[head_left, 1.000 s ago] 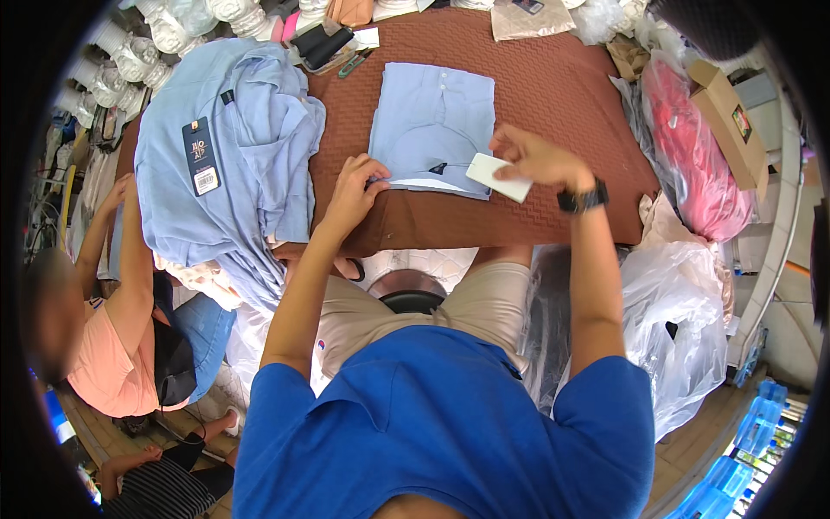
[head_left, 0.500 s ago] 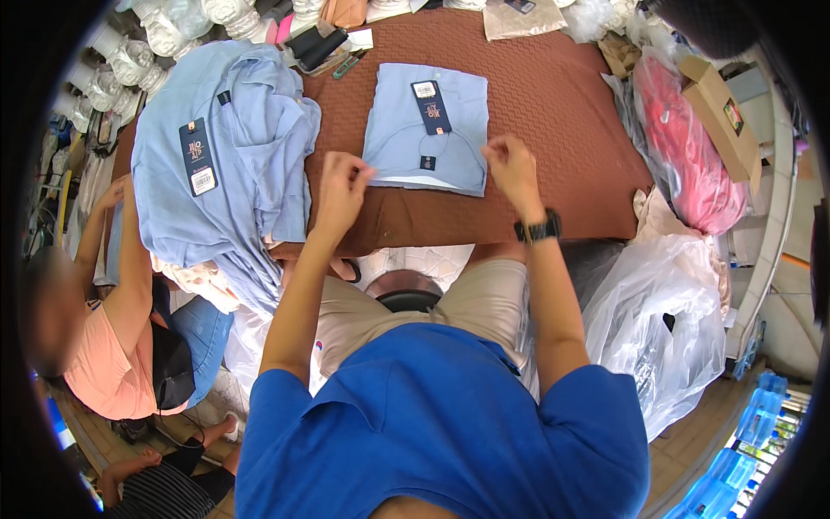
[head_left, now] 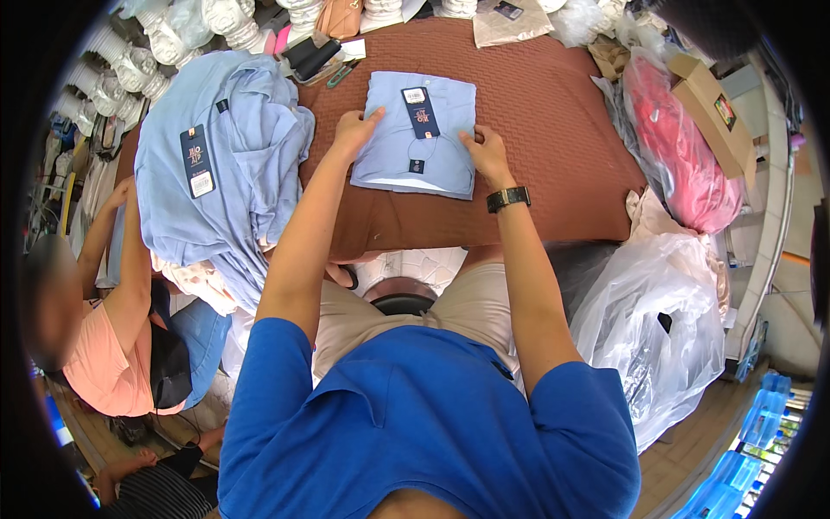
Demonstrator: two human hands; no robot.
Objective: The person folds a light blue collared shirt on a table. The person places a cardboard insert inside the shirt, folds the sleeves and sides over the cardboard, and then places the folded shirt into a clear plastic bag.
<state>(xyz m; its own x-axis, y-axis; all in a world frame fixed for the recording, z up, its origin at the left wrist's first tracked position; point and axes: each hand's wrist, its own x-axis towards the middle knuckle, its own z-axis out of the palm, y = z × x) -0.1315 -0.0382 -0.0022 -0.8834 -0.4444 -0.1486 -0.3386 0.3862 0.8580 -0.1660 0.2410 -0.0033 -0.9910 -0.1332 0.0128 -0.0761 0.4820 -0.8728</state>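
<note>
A light blue folded shirt (head_left: 385, 143) lies flat in front of me, with a white strip showing along its near edge. A dark blue hang tag (head_left: 420, 113) is looped to it by a thin string near a small dark neck label (head_left: 416, 166). At the shirt's left edge, my left hand (head_left: 354, 134) grips the upper side, thumb on top and some fingers hidden. My right hand (head_left: 489, 156), with a dark watch on its wrist, pinches the right edge between thumb and fingers.
The brown-covered table (head_left: 553, 147) carries a heap of blue shirts (head_left: 251, 147) at left. A green cutter (head_left: 343, 74) and a black pouch (head_left: 311, 57) lie behind. At right are a bagged pink bundle (head_left: 683, 147), a cardboard box (head_left: 713, 112) and clear plastic (head_left: 657, 311). Another person (head_left: 121, 355) sits at left.
Both hands have moved onto the folded shirt's side edges, the left one farther up than before. The tag and shirt sit slightly left in view, and the view has shifted a little.
</note>
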